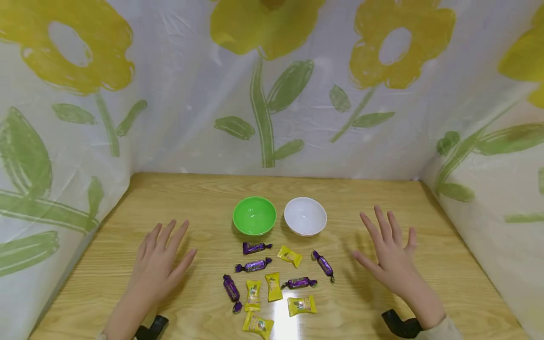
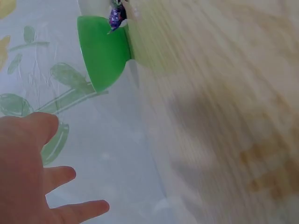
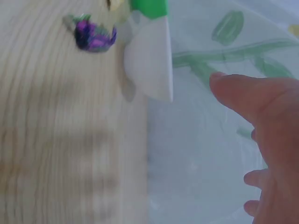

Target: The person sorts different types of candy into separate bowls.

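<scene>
My left hand (image 1: 158, 264) is held over the left side of the table, fingers spread, with nothing in it. On the other side my right hand (image 1: 393, 262) is likewise spread and holds nothing. Between them lie several candies in purple wrappers (image 1: 253, 265) and several in yellow wrappers (image 1: 302, 305). Behind the candies a green bowl (image 1: 255, 216) stands beside a white bowl (image 1: 305, 216); both look bare inside. The left wrist view has the green bowl (image 2: 103, 53) beyond the left thumb. In the right wrist view a purple candy (image 3: 93, 36) lies near the white bowl (image 3: 149, 60).
The wooden table (image 1: 191, 189) carries all of this. A pale curtain (image 1: 182, 118) with yellow flowers and green leaves surrounds its back and sides. Dark straps (image 1: 401, 325) sit at both wrists.
</scene>
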### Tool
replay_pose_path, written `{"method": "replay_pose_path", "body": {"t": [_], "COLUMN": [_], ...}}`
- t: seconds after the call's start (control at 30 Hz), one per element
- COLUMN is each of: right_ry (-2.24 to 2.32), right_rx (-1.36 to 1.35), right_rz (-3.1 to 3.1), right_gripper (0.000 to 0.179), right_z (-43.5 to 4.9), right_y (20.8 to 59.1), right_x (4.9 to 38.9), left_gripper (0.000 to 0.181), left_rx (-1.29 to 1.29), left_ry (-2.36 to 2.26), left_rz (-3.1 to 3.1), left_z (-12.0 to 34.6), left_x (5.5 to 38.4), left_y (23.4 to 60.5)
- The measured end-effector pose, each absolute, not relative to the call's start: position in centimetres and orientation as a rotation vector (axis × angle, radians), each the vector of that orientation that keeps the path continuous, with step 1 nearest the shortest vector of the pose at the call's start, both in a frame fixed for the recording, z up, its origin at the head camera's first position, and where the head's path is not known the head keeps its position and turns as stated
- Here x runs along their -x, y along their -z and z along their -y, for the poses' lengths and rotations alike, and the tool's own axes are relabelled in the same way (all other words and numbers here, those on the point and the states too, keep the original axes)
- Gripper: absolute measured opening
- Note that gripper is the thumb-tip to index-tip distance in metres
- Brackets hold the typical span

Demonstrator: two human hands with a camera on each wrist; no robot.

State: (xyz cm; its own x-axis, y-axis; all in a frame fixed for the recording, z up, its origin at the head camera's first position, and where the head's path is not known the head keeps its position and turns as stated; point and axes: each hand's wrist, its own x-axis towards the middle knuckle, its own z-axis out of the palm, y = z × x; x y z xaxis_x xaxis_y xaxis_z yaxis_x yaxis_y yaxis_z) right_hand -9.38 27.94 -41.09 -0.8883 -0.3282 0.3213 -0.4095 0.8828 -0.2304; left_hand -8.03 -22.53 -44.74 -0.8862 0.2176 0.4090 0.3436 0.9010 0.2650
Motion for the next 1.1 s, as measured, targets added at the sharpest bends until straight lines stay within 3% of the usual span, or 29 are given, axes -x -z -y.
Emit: {"method": "replay_pose_path", "body": {"t": [0.57, 1.1], "right_ry": [-0.541, -0.567], "right_rx": [-0.643, -0.791], "right_rz": [2.736, 2.688], "right_gripper": [0.083, 0.085], "right_z": [-24.4, -20.2], "right_y": [39.8, 40.1], "right_x": [10.9, 12.4], "left_gripper": [0.075, 0.096], "left_rx": [0.742, 0.689], "left_ry": [0.79, 1.293], "left_rz": [2.459, 2.721], "left_z": [20.6, 17.7], "left_x": [12.4, 15.7], "left_y": [44.9, 45.2]}}
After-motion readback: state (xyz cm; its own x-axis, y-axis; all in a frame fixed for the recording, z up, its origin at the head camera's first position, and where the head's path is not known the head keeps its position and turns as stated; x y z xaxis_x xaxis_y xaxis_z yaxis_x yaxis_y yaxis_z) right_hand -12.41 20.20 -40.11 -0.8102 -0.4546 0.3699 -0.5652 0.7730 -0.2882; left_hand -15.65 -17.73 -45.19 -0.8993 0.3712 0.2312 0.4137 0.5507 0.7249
